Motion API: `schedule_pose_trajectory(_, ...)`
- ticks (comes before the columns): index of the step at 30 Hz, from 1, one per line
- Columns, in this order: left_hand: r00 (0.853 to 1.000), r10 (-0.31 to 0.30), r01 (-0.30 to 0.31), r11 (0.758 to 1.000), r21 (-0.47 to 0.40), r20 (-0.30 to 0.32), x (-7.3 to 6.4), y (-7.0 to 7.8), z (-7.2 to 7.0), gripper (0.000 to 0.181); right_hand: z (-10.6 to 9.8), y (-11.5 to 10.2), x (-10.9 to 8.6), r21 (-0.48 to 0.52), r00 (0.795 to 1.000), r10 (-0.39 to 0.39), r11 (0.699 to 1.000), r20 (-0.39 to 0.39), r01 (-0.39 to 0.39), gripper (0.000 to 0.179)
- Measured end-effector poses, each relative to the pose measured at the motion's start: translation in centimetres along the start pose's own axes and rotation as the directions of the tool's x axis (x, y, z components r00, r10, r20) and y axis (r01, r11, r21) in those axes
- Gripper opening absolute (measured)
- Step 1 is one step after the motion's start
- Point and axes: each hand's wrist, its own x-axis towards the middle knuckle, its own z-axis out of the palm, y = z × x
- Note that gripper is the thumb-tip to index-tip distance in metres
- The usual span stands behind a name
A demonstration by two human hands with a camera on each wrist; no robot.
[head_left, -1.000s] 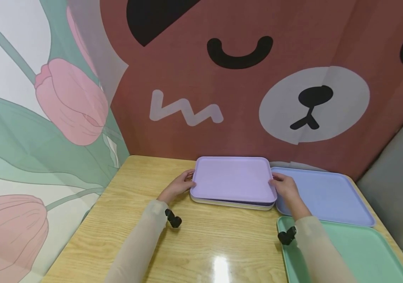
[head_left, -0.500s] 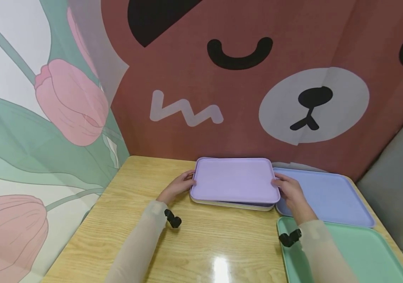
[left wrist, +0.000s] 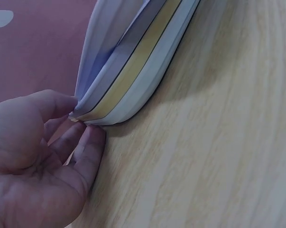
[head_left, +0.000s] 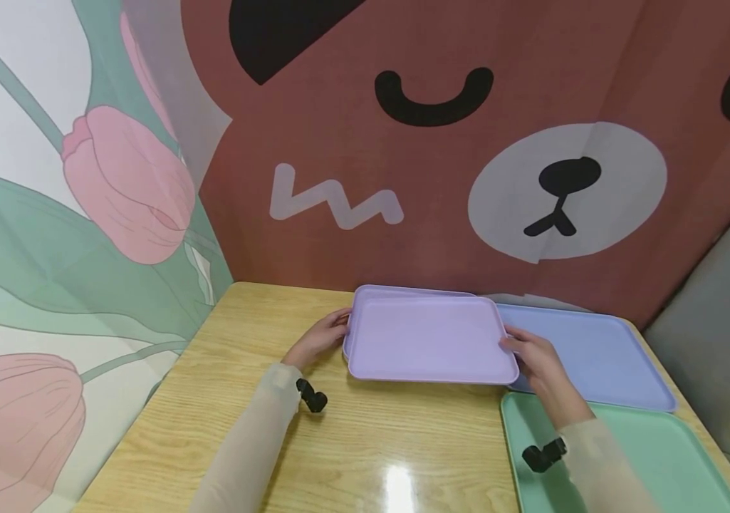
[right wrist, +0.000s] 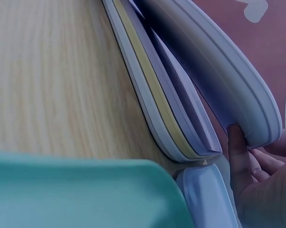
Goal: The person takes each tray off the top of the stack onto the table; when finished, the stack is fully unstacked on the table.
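Note:
A light purple tray (head_left: 431, 338) is held tilted over a stack at the table's back edge, its right end raised. My right hand (head_left: 534, 356) pinches its right edge; in the right wrist view the raised end stands apart from the trays below. Beneath lie another purple tray (right wrist: 178, 95), a yellow tray (right wrist: 150, 78) and a white tray (right wrist: 133, 78). At the left edge my left hand (head_left: 320, 338) grips the stack's corner, thumb (left wrist: 62, 102) at the purple rims and fingers near the white tray's side. In the head view the raised tray hides most of the stack.
A blue tray (head_left: 589, 349) lies right of the stack, by the wall. In front of it a green tray (head_left: 647, 442) reaches the table's right side. The wood table (head_left: 365, 442) meets a bear-print backdrop (head_left: 339, 256) behind.
My right hand has moved right and towards me, lifting and swinging the top purple tray's right end off the stack. The left hand has barely moved.

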Motion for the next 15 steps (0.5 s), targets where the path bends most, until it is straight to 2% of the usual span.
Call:
schedule_pose_trajectory(3, 1.0, 0.01, -0.01, 1.0, 0.018, -0.003, 0.0, -0.1, -0.1, 0.06, -0.2, 0.1, -0.6, 0.007, 1.0, -0.008, 1.0, 0.023, 0.008, 0.07)
schedule_pose_trajectory(10, 1.0, -0.009, 0.009, 1.0, 0.03, 0.003, -0.2, -0.1, -0.2, 0.064, -0.5, 0.5, -2.3, -0.045, 0.999, -0.005, 0.999, 0.048, 0.007, 0.07)
schedule_pose_trajectory(15, 1.0, -0.019, 0.019, 0.999, 0.048, -0.005, -0.3, 0.0, -0.2, 0.065, -0.7, 1.0, -3.4, -0.041, 0.999, -0.019, 0.999, 0.05, 0.021, 0.071)
